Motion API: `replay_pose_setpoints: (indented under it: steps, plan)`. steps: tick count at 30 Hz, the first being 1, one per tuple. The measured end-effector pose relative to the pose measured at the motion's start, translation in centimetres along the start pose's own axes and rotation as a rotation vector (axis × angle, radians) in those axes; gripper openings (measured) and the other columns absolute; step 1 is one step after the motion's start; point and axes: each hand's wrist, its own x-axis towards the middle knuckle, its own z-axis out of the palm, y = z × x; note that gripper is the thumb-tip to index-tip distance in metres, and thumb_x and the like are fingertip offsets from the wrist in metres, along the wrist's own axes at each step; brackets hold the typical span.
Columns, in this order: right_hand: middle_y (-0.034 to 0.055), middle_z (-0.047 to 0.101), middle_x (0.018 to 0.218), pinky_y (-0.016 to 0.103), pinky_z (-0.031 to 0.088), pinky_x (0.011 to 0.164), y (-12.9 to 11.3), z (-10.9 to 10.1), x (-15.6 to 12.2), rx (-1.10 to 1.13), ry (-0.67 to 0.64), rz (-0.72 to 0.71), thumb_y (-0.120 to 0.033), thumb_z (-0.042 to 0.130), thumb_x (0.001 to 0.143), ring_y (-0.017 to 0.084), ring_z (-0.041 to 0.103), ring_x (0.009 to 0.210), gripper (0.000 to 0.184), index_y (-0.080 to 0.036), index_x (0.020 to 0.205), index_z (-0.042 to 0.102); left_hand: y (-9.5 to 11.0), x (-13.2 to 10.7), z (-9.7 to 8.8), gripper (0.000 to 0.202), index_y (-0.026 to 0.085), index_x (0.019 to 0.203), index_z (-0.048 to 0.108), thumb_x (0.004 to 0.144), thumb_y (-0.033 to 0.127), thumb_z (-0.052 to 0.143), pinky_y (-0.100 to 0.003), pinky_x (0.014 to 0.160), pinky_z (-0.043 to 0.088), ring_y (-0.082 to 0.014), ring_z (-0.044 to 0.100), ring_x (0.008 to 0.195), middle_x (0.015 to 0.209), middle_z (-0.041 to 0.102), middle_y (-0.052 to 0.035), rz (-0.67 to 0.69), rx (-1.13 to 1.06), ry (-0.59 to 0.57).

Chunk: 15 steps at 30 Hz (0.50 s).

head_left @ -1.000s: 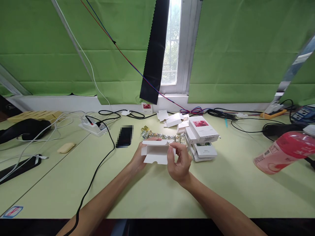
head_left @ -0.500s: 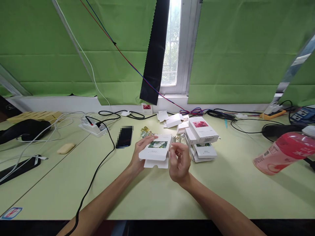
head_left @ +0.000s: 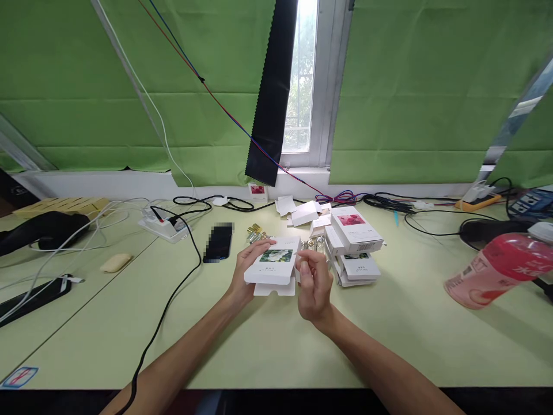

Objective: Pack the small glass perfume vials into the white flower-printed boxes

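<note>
A small white cardboard box [head_left: 276, 271] with a white-flower picture is held above the table, its near-end flap hanging down. My left hand [head_left: 246, 268] is closed round its left side, thumb lying on top. At the right edge my right hand [head_left: 315, 285] is closed, curled fingertips pinching by the side flap; the exact contact is partly hidden. Beyond the box lie small shiny gold and silver pieces [head_left: 256, 232], with more metallic pieces [head_left: 317, 244] behind my right hand. A stack of similar white boxes [head_left: 356, 230] stands to the right, the top one showing a red picture.
Loose white carton pieces [head_left: 305, 213] lie at the back. A phone [head_left: 219, 242], a power strip [head_left: 162, 225] and a black cable [head_left: 173, 297] are on the left. A pink drink bottle [head_left: 496, 268] stands at the right.
Both hands stay nearly in place on the box. My right fingers have shifted very slightly along its right edge; the view has tilted a little.
</note>
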Motion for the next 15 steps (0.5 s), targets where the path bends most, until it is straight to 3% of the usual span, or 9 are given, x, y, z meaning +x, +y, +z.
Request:
replay_pose_setpoints:
  steps: [8,15]
  plan:
    - [-0.0026,0.051,0.068,0.027,0.039,0.055,0.36,-0.15,0.04,-0.042,-0.019,0.036,-0.022,0.035,0.103,0.013,0.048,0.057,0.020,-0.020,0.109,0.054,0.04,0.16,0.06,0.020,0.018,0.072,0.080,0.060,0.034,0.084,-0.024,0.066,0.052,-0.0195,0.067,0.084,0.097,0.075,-0.0058,0.011,0.032,0.029]
    - [-0.0029,0.052,0.070,0.026,0.038,0.052,0.86,0.18,-0.45,0.023,0.012,0.139,-0.025,0.036,0.103,0.013,0.049,0.056,0.017,-0.022,0.108,0.051,-0.05,0.56,-0.22,0.027,0.017,0.076,0.080,0.058,0.036,0.085,-0.023,0.056,0.046,-0.0159,0.063,0.070,0.086,0.074,-0.0048,-0.018,0.061,0.050]
